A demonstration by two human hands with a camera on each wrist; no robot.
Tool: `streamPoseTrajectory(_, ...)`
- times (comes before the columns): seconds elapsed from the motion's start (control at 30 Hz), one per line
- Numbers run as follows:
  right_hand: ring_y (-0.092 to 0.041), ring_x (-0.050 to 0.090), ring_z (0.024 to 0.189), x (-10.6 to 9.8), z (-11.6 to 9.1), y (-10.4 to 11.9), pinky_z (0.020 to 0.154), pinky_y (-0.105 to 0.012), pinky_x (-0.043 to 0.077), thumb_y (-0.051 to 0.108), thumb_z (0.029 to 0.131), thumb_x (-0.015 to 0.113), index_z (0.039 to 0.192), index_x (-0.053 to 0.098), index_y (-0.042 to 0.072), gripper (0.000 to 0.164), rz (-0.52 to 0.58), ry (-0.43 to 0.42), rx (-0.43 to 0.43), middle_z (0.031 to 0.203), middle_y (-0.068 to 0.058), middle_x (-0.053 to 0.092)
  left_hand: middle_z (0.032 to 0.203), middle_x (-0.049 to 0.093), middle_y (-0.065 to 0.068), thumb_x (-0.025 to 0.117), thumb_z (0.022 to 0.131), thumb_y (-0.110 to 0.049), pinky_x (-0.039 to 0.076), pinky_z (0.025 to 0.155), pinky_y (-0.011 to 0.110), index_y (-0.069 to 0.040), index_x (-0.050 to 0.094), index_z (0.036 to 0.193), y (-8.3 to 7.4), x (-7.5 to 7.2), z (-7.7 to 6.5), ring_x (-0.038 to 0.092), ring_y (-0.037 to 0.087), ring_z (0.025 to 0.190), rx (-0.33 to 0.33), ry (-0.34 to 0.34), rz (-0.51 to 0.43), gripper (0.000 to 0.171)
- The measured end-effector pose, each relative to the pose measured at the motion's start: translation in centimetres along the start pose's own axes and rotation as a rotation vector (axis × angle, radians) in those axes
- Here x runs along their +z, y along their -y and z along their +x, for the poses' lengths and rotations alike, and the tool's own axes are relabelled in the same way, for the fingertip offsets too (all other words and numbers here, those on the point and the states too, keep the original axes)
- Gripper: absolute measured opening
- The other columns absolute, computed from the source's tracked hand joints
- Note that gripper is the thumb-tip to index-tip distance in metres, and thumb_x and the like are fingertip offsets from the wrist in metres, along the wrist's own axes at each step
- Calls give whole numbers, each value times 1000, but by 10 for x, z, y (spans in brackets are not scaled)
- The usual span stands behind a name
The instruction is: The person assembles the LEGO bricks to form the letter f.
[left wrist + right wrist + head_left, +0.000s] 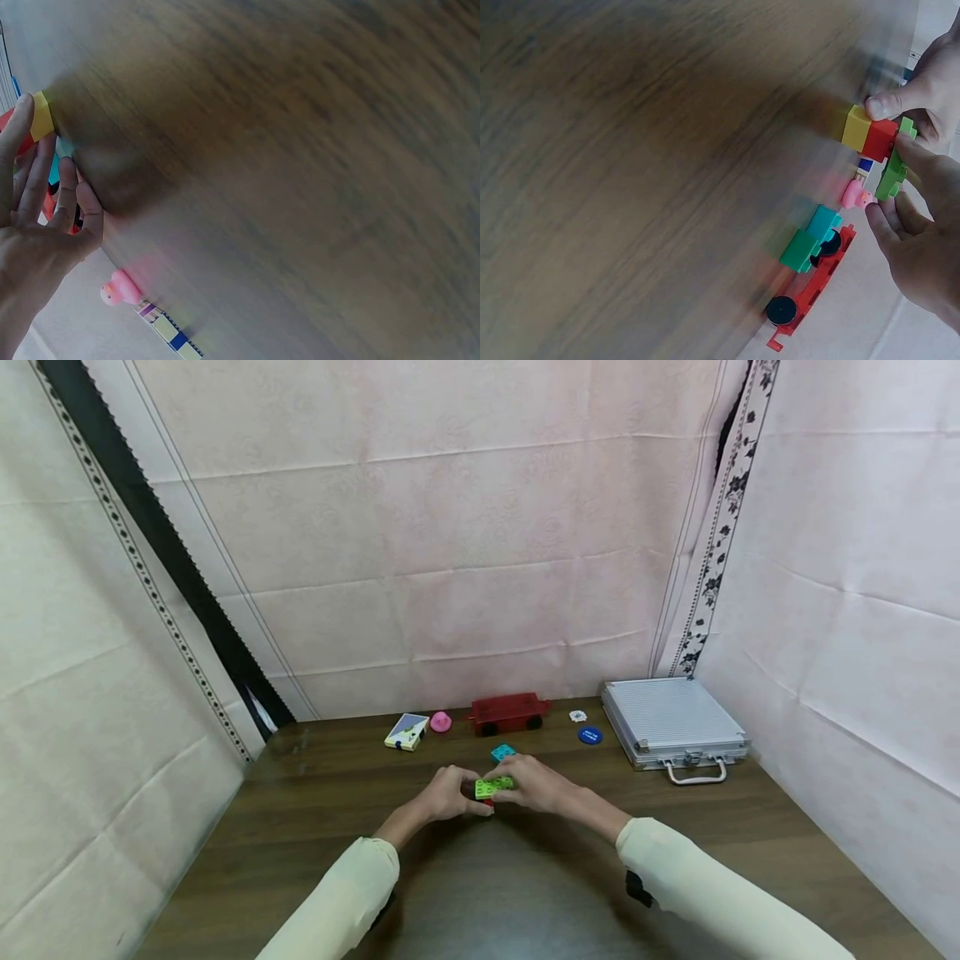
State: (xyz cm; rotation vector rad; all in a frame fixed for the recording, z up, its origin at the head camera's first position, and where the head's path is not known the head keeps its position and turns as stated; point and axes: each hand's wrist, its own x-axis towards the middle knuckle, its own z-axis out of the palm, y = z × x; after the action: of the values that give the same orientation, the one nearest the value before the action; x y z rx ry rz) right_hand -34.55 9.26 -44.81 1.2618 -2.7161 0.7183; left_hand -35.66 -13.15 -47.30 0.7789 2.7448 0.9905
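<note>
In front of me stands a small stack of toy bricks: a yellow brick [855, 129] at the bottom, a red brick [881, 139] on it, and a long light green brick [492, 788] at the top. My left hand [447, 795] grips the stack from the left, its thumb against the red brick. The light green brick is pinched by my right hand [540, 783], thumb on the near side. Whether it is pressed fully onto the red brick I cannot tell. Just behind the hands sits a teal brick [503, 751], with a darker green brick [800, 250] under it.
Along the back of the wooden table [337, 852] are a small box [407, 732], a pink rubber duck [441, 722] and a red toy wagon [510, 714]. Farther right lie a white chip [577, 716], a blue oval piece [590, 735] and a silver case [675, 718]. Cloth walls enclose the table.
</note>
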Motion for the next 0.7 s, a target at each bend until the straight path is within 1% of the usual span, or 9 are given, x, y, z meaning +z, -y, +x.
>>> streamPoseTrajectory(0.13, -21, 64, 114, 2, 0, 1, 90, -33, 55, 21, 98, 75, 127, 74, 9, 31, -14, 11, 2, 123, -6, 72, 97, 75, -5, 91, 82, -29, 55, 74, 28, -13, 78, 110, 1, 1, -1, 65, 9, 86, -4, 6, -4, 35)
streamPoseTrajectory(0.33, -22, 61, 120, 4, 0, 2, 93, -39, 55, 25, 100, 72, 131, 72, 11, 34, -26, 40, 41, 127, -7, 68, 97, 75, -4, 91, 82, -27, 54, 73, 28, -12, 78, 110, 0, 1, -2, 64, 10, 84, 6, 7, -18, 35)
streamPoseTrajectory(0.43, -21, 60, 120, 5, -1, 2, 94, -39, 54, 28, 101, 71, 132, 72, 13, 35, -40, 39, 57, 128, -6, 67, 97, 75, -3, 91, 82, -27, 54, 72, 28, -11, 78, 111, 0, 1, -1, 65, 12, 84, 4, 14, -27, 35)
streamPoseTrajectory(0.7, -17, 59, 116, 9, -2, -3, 91, -33, 55, 32, 102, 69, 135, 70, 16, 37, -98, 15, 65, 128, -4, 66, 95, 74, -5, 90, 83, -28, 55, 72, 27, -13, 77, 111, 0, -3, 1, 63, 9, 82, -6, 28, -15, 35)
